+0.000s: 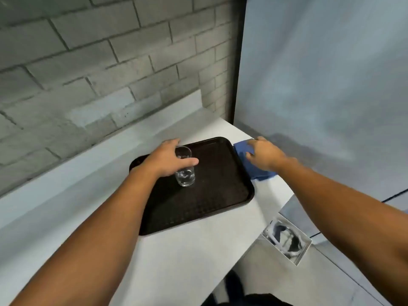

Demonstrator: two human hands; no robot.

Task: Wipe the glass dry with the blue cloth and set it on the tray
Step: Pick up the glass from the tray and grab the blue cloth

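A clear drinking glass (185, 173) stands upright on the dark brown tray (220, 195), in its far left part. My left hand (170, 160) is wrapped around the glass from the left, thumb across its front. The blue cloth (245, 154) lies folded on the white counter just right of the tray's far right corner. My right hand (265, 154) rests on top of the cloth with fingers spread, covering its middle; whether it grips the cloth is unclear.
The white counter (198, 250) ends in an edge just right of the cloth. A grey brick wall (99, 62) rises behind it. Below the counter's right edge stands a small clear box (287, 239) on the floor.
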